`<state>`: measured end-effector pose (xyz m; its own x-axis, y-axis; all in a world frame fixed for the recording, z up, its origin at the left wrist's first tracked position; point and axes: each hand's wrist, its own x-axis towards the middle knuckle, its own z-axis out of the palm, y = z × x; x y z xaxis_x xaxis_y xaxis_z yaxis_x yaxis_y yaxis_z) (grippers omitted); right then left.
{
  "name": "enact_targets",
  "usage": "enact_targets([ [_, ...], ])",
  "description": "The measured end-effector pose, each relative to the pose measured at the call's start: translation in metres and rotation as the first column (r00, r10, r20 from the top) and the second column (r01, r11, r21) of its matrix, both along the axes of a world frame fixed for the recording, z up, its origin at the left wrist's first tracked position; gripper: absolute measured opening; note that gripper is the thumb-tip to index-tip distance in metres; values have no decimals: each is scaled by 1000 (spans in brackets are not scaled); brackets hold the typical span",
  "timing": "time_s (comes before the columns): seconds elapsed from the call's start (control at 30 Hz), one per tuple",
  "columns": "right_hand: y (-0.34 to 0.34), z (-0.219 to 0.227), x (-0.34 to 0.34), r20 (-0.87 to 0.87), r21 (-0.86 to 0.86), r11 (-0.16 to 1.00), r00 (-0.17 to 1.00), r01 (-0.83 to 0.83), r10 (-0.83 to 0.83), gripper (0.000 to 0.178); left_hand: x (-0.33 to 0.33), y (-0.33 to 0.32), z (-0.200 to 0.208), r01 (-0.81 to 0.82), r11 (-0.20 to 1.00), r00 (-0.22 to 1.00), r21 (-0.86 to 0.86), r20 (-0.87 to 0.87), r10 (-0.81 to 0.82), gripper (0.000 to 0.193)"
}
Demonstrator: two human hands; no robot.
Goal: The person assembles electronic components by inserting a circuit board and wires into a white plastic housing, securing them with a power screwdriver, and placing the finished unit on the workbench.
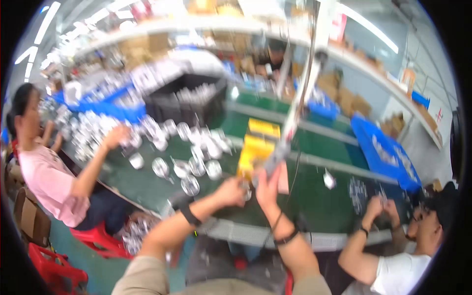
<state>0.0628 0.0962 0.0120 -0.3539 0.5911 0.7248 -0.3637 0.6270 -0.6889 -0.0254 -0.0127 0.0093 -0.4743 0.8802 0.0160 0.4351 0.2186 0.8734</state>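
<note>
Hanging screwdriver point(278, 156) in right hand point(268, 189), grip closed; left hand point(231, 191) closed on one small part point(246, 189)

Both forearms enter from the lower edge and converge at the near edge of the green work table point(314, 206). The left hand point(231, 191) is curled into a loose fist over that edge, with a dark band on its wrist. The right hand point(268, 184) stands just beside it, fingers raised and wrapped about something blurred, two dark bands on its wrist.
</note>
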Motion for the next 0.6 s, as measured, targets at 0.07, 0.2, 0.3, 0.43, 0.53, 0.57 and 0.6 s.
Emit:
enact_targets([
  [0.07,-18,43,40,343,86,996,939,6,-35,50,-5,-12,-13,-221,934,859,282,-397,323,36],
  [0.2,12,-3,101,70,-206,966,982,-159,177,59,-10,-26,-2,-428,903,802,29,-448,394,47],
  [0.3,37,-58,147,28,-389,908,983,-154,179,41,4,-45,-6,-373,927,887,-22,-302,350,61],
  [0.43,50,-47,188,134,-493,860,988,134,-77,24,7,-52,-54,-320,891,746,321,-495,446,75],
  [0.53,31,7,219,258,-447,823,931,352,-258,23,-1,-57,-60,-130,932,547,338,-759,352,42],
  [0.57,41,19,224,242,-387,839,920,382,-307,26,3,-57,-44,-164,874,487,457,-734,474,40],
  [0.6,71,-3,226,310,-406,815,901,414,-303,37,6,-66,-13,-141,946,580,293,-750,319,47],
])
